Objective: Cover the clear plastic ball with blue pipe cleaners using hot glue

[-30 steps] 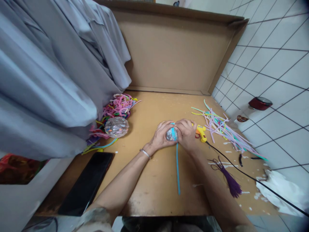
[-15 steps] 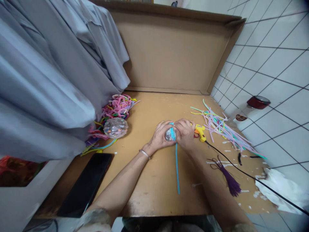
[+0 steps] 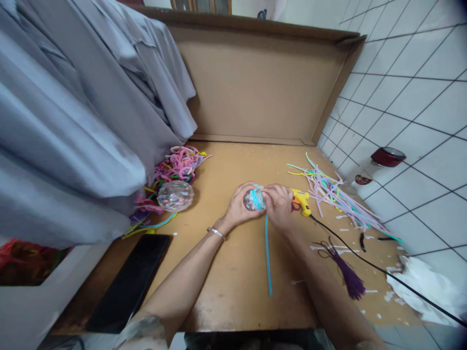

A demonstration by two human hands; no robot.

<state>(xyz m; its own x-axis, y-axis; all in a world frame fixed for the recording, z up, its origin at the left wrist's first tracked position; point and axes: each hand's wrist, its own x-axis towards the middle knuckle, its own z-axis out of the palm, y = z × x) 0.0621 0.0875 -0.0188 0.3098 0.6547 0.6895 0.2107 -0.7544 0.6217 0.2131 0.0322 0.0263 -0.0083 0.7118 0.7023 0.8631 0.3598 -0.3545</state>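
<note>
Near the middle of the table, my left hand (image 3: pixel 238 206) is wrapped round a clear, faceted plastic ball (image 3: pixel 251 200) with blue strips across its surface. My right hand (image 3: pixel 278 204) presses its closed fingers on the right side of the ball, at the blue strip. A long blue pipe cleaner (image 3: pixel 269 262) extends from under the fingers toward the table's front edge. Just right of my right hand lies a yellow glue gun (image 3: pixel 302 201), its nozzle end partly hidden by the hand.
Left are a second clear ball (image 3: pixel 175 196), a pile of colourful pipe cleaners (image 3: pixel 182 163) and a black phone (image 3: pixel 129 282). Right are loose pipe cleaners (image 3: pixel 332 194), a purple cord bundle (image 3: pixel 345 272), a red-lidded jar (image 3: pixel 387 157) and white tissue (image 3: pixel 426 287). Cardboard (image 3: pixel 251 87) stands behind.
The clear ball has turned in my hands, so more of its blue-striped face shows. My right fingers have shifted slightly on it. The view has tilted a little.
</note>
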